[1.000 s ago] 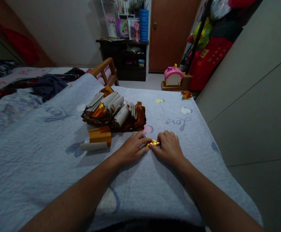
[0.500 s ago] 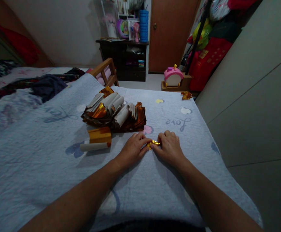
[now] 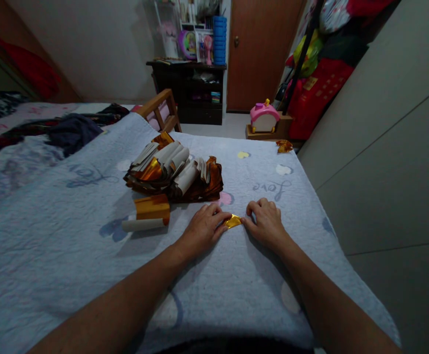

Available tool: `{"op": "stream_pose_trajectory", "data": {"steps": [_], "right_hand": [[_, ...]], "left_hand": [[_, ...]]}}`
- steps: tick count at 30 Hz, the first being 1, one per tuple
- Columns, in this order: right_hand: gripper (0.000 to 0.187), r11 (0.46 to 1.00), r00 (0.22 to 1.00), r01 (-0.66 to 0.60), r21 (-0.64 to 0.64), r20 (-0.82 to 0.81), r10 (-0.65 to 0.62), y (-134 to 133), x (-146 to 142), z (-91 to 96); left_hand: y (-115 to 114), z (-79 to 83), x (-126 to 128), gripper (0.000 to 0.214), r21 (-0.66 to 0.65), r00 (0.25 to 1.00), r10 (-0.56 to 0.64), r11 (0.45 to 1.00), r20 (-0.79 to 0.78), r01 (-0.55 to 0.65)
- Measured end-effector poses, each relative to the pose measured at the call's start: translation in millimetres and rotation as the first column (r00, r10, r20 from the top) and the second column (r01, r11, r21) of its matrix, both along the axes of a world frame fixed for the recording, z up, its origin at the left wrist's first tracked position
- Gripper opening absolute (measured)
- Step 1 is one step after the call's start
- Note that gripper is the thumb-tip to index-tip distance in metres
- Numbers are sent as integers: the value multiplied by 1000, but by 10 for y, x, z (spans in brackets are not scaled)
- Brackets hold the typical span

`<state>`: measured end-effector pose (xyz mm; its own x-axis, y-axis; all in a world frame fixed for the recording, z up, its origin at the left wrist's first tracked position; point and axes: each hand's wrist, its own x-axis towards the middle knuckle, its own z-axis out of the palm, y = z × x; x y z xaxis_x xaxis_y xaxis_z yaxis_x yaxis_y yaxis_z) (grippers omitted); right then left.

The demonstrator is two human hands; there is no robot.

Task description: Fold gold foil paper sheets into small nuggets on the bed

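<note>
A small folded piece of gold foil paper (image 3: 233,221) lies low over the bed cover between my hands. My left hand (image 3: 206,223) pinches its left end between thumb and fingers. At its right end, my right hand (image 3: 265,221) has thumb and fingertips closed on the tip, fingers curled. Beyond my left hand sits a thick stack of gold and grey paper sheets (image 3: 185,179), many curled up at the edges. One loose curled sheet (image 3: 152,207) rests in front of that stack, gold inside and grey on its rolled edge.
A pale blue quilted cover (image 3: 214,295) spreads under everything. Near its far right corner lies a crumpled gold paper piece (image 3: 284,146). Clothes (image 3: 74,132) are heaped at the left. A pale cabinet (image 3: 391,172) borders the right side, and a pink toy (image 3: 265,117) stands past the far edge.
My right hand has shifted slightly right, toward the foil's right tip, and more of the gold surface shows. My left hand stays nearly in place.
</note>
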<state>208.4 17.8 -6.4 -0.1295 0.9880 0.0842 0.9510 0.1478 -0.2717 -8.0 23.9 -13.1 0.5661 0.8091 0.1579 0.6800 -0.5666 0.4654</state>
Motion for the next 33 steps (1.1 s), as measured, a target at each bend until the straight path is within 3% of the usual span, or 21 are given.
{"op": "stream_pose_trajectory", "data": {"steps": [11,17,20,25,33], "right_hand": [[10,1000,995,-11,-19,-102,9,84,102,-41],[10,982,944,-171,79,-272,186,33,-6,-4],[11,977,952,-193,90,-223,208,1,-103,-20],[23,991,991,-111,81,-60,116,-15,-210,-37],[36,997,998,-57,55,14,56,-52,-243,5]], "left_hand": [[3,-27,1,30,27,1000,2,1000,10,-2],[6,-1,-1,31,-8,998,19,1000,65,-18],[-1,22,13,21,0,996,13,1000,92,-13],[-5,7,24,6,28,999,-20,999,47,19],[-43,12,31,15,24,984,162,987,-70,-160]]}}
